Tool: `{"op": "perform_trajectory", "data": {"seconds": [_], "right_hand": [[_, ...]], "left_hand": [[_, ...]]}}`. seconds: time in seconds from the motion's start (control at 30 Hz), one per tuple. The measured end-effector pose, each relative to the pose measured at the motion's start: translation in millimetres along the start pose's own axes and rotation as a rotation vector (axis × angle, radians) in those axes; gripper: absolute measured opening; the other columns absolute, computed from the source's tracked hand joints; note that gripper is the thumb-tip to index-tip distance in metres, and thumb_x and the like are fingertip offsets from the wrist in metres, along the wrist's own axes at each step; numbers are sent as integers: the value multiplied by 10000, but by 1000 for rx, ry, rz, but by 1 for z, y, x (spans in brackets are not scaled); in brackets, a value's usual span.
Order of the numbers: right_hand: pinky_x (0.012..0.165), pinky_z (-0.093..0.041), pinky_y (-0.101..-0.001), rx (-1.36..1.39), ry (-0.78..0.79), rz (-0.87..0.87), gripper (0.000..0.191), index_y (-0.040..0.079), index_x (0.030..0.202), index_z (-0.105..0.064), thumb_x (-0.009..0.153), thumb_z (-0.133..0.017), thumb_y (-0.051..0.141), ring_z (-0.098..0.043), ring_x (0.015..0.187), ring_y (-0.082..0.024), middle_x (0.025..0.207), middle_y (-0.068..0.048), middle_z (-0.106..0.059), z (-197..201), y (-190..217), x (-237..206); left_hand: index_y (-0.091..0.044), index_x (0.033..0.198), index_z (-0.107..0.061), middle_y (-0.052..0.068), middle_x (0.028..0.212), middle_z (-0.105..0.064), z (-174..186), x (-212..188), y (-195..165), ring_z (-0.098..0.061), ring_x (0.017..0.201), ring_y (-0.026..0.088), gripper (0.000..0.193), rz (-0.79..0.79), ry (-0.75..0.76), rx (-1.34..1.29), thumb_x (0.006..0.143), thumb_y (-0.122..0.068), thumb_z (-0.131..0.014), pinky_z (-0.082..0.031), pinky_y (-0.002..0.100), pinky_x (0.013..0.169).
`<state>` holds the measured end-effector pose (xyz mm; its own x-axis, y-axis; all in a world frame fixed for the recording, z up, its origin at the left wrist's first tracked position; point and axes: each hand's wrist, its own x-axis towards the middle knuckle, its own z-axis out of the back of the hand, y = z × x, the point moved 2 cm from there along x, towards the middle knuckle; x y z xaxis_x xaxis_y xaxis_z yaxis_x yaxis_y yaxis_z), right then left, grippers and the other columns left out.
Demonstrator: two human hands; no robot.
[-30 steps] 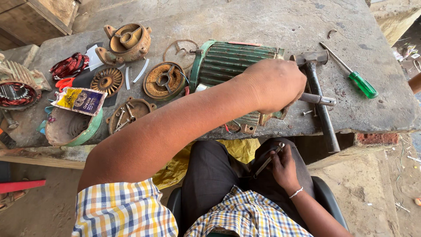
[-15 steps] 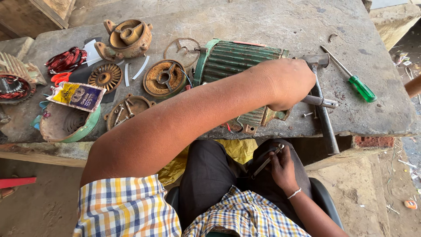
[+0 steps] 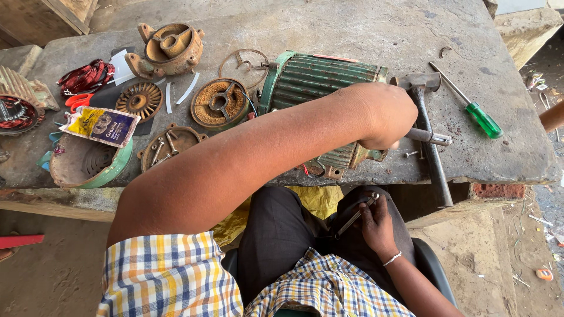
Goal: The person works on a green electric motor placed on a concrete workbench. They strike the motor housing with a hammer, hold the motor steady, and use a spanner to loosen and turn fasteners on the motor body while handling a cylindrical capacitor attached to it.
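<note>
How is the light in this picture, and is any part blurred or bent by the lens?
Head view: soft, even daylight, no glare; the left hand on the green motor, the hammer and the screwdriver look sharp. The lap under the slab is dimmer, yet the right hand with its thin metal tool stays readable. The slab's edges bow slightly, wide-lens distortion.
</note>
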<state>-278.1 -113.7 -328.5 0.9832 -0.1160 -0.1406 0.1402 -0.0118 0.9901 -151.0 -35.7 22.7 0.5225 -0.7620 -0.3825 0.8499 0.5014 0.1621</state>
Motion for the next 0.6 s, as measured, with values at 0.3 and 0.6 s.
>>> {"op": "perform_trajectory", "data": {"seconds": [0.3, 0.6], "right_hand": [[605, -584, -294, -28, 6, -19, 245, 86, 1261, -496, 1025, -539, 139, -662, 807, -123, 985, -67, -680, 0, 3, -2], [597, -571, -295, -18, 2, -5, 220, 68, 1239, -506, 1032, -543, 132, -657, 793, -128, 981, -70, -687, 1, -1, 0]], "left_hand": [[-48, 999, -782, 167, 1066, -737, 2, -4, 1, -723, 1040, 282, 225, 45, -19, -40, 776, -79, -779, -587, 395, 868], [-43, 1013, -777, 179, 1107, -716, 0, 1, 4, -701, 1076, 298, 376, 66, -118, -91, 728, -262, -886, -576, 398, 891]]}}
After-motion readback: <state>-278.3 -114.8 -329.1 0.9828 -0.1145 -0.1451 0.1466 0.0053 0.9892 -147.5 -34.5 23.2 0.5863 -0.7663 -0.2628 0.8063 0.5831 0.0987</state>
